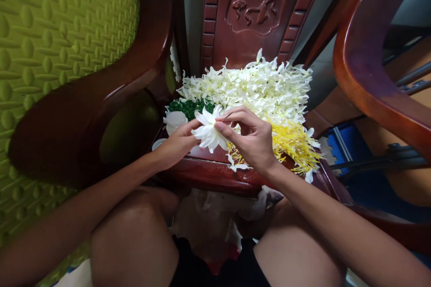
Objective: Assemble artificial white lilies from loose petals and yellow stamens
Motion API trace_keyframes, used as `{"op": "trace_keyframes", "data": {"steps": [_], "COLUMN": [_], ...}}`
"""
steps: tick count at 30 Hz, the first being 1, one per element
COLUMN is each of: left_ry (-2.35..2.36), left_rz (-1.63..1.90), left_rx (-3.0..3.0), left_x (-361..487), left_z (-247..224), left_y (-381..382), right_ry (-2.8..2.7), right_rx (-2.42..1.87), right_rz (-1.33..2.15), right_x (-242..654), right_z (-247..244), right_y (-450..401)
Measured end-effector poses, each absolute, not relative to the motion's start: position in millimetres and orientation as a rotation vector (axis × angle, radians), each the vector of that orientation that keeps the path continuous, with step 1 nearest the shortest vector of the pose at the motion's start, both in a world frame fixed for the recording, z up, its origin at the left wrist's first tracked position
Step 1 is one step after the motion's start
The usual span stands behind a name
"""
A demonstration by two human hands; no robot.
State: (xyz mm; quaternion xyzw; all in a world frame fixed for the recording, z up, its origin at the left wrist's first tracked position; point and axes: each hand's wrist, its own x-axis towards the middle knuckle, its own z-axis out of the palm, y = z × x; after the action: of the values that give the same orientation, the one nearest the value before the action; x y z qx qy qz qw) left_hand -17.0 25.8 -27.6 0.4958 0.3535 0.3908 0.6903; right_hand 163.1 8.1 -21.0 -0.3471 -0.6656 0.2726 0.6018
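In front of the chair seat, a white fabric-like flower (pixel 209 133) with layered pointed petals faces up between my hands. My left hand (pixel 178 143) is closed on the flower from behind, its fingertips partly hidden by the petals. The thumb and forefinger of my right hand (pixel 256 140) pinch together at the flower's centre. A thin dark sliver shows by those fingertips, too small to name. Beyond my hands lies a large heap of white petal pieces (pixel 249 87). Yellow stamen-like strands (pixel 294 143) are piled to the right of my right hand.
Dark green pieces (pixel 190 107) and a white cup (pixel 175 121) sit at the seat's left. The carved wooden chair (pixel 232 181) has curved armrests on both sides. A green textured mat (pixel 67 22) stands at left. A clear plastic bag (pixel 205 215) hangs between my knees.
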Motion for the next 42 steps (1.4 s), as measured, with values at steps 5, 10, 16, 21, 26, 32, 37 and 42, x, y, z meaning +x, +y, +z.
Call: {"op": "trace_keyframes", "data": {"steps": [5, 10, 16, 21, 26, 32, 37, 42], "left_ry": [0.909, 0.935, 0.920, 0.919, 0.938, 0.962, 0.965, 0.938], "left_rz": [0.835, 0.922, 0.969, 0.972, 1.047, 1.104, 1.124, 1.095], "left_rx": [1.143, 1.086, 1.051, 1.006, 0.974, 0.998, 1.019, 1.052], "left_x": [-21.9, -18.6, -16.5, -22.8, -26.9, -25.9, -26.0, -27.2], "left_z": [-36.7, -33.2, -25.0, -25.0, -28.9, -28.5, -26.5, -25.6], "left_y": [26.7, 23.5, 18.3, 21.8, 26.1, 25.6, 25.8, 27.7], "right_ry": [-1.588, -1.523, -1.581, -1.567, -1.598, -1.423, -1.260, -1.096], "right_rx": [-0.845, -0.786, -0.776, -0.805, -0.945, -0.913, -0.866, -0.791], "right_rz": [0.700, 0.832, 0.765, 0.631, 0.994, 1.451, 1.508, 1.519], "right_x": [164.9, 158.1, 152.7, 171.8, 190.1, 184.5, 183.2, 181.8], "right_z": [-18.7, -19.5, -22.4, -8.4, 0.5, -5.9, -6.2, -4.6], "right_y": [8.2, 5.5, 1.9, 3.4, 7.3, 3.8, 3.6, 5.1]}}
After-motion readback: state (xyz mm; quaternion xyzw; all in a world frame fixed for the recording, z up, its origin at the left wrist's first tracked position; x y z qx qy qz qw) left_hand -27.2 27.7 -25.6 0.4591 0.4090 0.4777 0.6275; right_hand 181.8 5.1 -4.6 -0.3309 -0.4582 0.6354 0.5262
